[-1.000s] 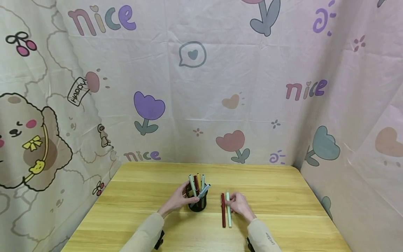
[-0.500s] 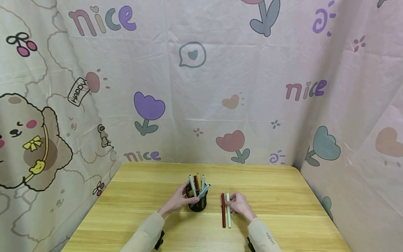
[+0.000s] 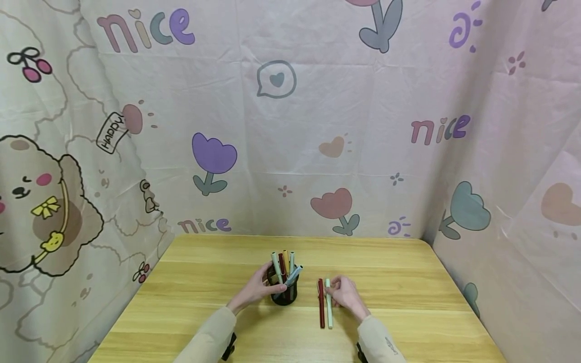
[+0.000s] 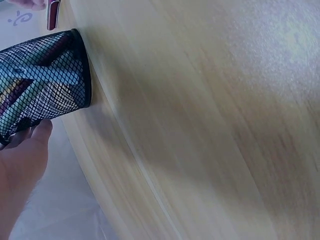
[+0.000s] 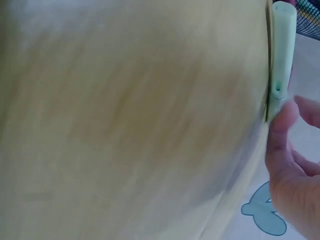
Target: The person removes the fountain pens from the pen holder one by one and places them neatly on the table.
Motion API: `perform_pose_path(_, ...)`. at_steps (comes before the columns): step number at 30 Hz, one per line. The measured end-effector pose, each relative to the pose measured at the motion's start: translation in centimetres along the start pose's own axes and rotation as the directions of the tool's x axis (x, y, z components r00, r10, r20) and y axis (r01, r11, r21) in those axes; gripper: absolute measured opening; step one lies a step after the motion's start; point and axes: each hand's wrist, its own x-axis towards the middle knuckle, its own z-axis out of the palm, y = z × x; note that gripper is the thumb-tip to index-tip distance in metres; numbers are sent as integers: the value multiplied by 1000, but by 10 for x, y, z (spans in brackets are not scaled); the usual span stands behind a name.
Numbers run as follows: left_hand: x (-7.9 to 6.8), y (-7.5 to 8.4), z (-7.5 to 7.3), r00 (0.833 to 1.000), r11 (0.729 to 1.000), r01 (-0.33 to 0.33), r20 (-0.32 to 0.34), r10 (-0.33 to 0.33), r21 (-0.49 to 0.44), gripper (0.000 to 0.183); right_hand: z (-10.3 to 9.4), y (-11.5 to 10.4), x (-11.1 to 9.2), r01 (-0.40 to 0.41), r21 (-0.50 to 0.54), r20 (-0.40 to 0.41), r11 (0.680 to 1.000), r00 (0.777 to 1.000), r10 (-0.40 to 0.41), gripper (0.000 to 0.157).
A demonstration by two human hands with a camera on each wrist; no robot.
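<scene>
My left hand (image 3: 255, 291) grips a black mesh pen holder (image 3: 284, 297) standing upright on the table, its thumb across the near side. Inside lean several pens: green ones, a dark red one, a yellow one and a light blue one (image 3: 295, 275). In the left wrist view the mesh wall (image 4: 60, 75) shows the pens through it. To the right, my right hand (image 3: 346, 294) pinches the upper part of a pale green pen (image 3: 330, 313) lying on the table. A dark red pen (image 3: 322, 307) lies parallel, just left of it. The right wrist view shows the pale green pen (image 5: 283, 47) by the fingertips.
The wooden table (image 3: 218, 275) reaches back to a printed cloth (image 3: 281, 131) hung behind it. More printed cloth (image 3: 535, 212) flanks the right side, and another sheet hangs at the left.
The pale green pen has slid very slightly toward me under my right hand. My left hand and the pen holder stay in place; the head view has shifted a little.
</scene>
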Motion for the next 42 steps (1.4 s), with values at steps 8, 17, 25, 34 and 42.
perform_pose_path(8,-2,-1,0,1000,1000,-3,5,3,1,103,9,-27,0,212,140,-82,967,976,-202,39)
perform_pose_path(17,-1,0,2,1000,999,-18,9,18,-30,101,27,-58,3,306,208,25,929,948,-318,42)
perform_pose_path(25,0,0,2,1000,999,-23,14,24,-48,102,37,-64,7,311,223,20,924,946,-323,37)
perform_pose_path(34,0,1,1,1000,1000,-11,7,11,-23,103,39,-68,8,336,177,27,925,938,-346,33)
perform_pose_path(42,1,0,2,1000,999,-21,8,22,-30,101,40,-69,7,319,190,39,929,943,-331,20)
